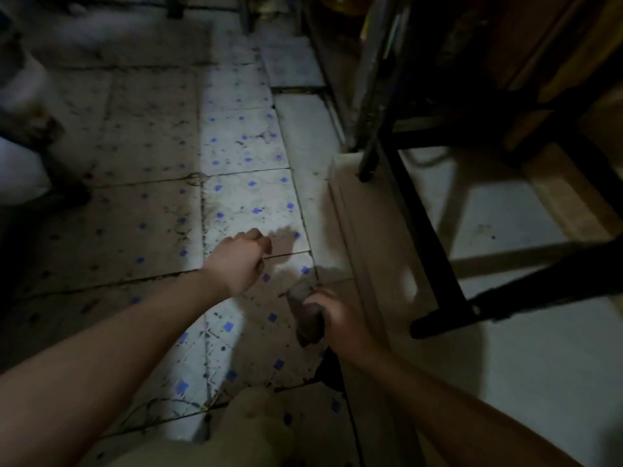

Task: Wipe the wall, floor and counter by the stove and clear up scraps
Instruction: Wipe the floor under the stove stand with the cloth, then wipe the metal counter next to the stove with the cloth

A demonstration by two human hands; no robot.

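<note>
Right hand (338, 320) has its fingers wrapped on a grey rag (305, 315), pressed to the tiled floor (236, 197) near centre, just beside the raised ledge (357, 247). It's probably working grime along that edge. Left hand (241, 261) hovers farther left, fingers curled in, nothing visible inside.

Light fell on the stained, blue-dotted floor tiles (242, 197) just beyond the left hand (236, 261). Right of the right hand (337, 318) ran a pale raised step (371, 237), a black metal frame (418, 230) beside it.
</note>
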